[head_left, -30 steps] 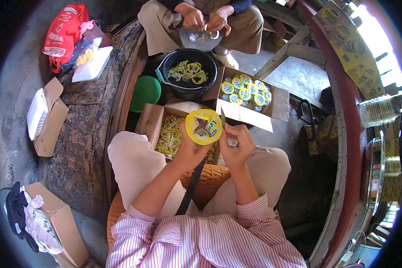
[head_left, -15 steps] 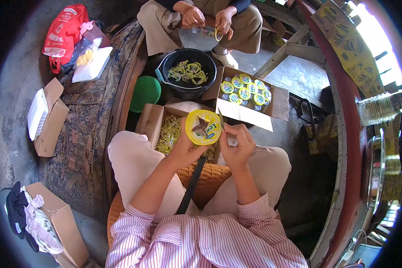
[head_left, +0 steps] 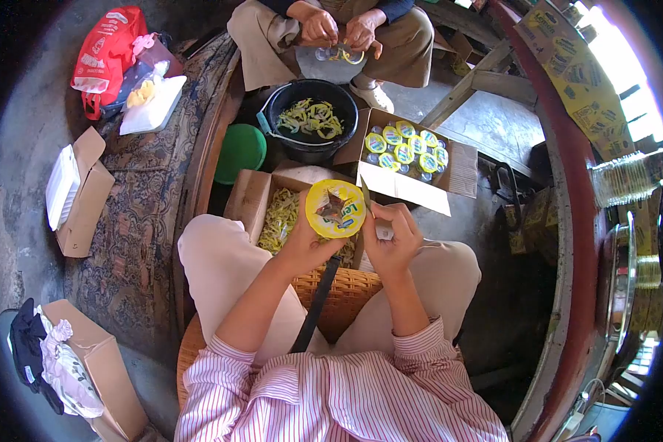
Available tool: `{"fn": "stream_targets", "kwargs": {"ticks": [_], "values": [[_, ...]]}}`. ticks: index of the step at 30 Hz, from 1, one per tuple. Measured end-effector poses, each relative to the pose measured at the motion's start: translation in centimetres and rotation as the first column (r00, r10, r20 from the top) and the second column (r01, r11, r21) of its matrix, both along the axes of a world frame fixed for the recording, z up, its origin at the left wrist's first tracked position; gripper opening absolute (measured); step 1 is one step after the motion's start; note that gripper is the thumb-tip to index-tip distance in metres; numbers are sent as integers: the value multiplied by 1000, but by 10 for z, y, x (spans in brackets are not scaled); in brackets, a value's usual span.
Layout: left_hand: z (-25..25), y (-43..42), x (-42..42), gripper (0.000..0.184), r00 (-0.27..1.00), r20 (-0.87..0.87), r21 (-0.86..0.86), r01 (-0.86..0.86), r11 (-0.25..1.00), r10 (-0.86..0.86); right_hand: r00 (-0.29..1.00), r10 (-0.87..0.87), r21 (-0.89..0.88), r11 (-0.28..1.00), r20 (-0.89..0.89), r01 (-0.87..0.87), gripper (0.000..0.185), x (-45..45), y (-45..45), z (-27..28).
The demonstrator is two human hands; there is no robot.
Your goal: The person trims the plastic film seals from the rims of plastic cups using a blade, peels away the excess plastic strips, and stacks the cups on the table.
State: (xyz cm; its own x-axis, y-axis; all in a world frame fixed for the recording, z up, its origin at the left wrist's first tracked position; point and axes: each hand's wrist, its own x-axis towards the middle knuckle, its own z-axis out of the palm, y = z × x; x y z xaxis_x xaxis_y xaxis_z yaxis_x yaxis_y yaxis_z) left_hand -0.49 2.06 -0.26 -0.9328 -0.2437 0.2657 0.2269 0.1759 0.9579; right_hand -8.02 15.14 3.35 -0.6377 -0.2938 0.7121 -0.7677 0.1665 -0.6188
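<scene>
The left hand is gripping a cup from its near left side, the fingers curling around it and mostly hiding behind it. The left forearm is slanting up and inward from its striped sleeve. The cup is sitting between the 2 hands, above the lap, and its yellow top is facing the camera, with a dark star-shaped patch showing near the middle.

The right hand is closing around a knife, thumb and forefinger pinching together and the other fingers curling in. Its forearm is leaning slightly inward, rising more steeply than the left. The blade is pointing away from the body, lying along the cup's right edge; whether it is touching the rim, I cannot tell.

Below the hands, a box is holding yellow strips. Beyond it, a black pail is holding more strips, with a green tub standing to its left. To the right, another box is holding yellow-topped cups. At the far side, a co-worker's hands are pinching thin yellow pieces.
</scene>
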Motion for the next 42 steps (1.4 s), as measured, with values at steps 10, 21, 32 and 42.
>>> {"fn": "stream_targets", "kwargs": {"ticks": [10,21,32,42], "values": [[-7,1,-6,57,996,-49,-54,-81,995,78,999,-27,4,1000,-29,27,17,1,-1,-8],[-3,-2,-1,69,999,7,16,45,999,-45,997,59,26,998,49,-60,17,-5,5,-4],[10,-6,-2,70,992,18,75,120,990,-122,995,89,29,995,52,-91,16,-5,5,-3],[13,4,-10,74,997,-37,156,-66,986,72,998,-17,-31,999,64,19,17,5,0,-8]]}}
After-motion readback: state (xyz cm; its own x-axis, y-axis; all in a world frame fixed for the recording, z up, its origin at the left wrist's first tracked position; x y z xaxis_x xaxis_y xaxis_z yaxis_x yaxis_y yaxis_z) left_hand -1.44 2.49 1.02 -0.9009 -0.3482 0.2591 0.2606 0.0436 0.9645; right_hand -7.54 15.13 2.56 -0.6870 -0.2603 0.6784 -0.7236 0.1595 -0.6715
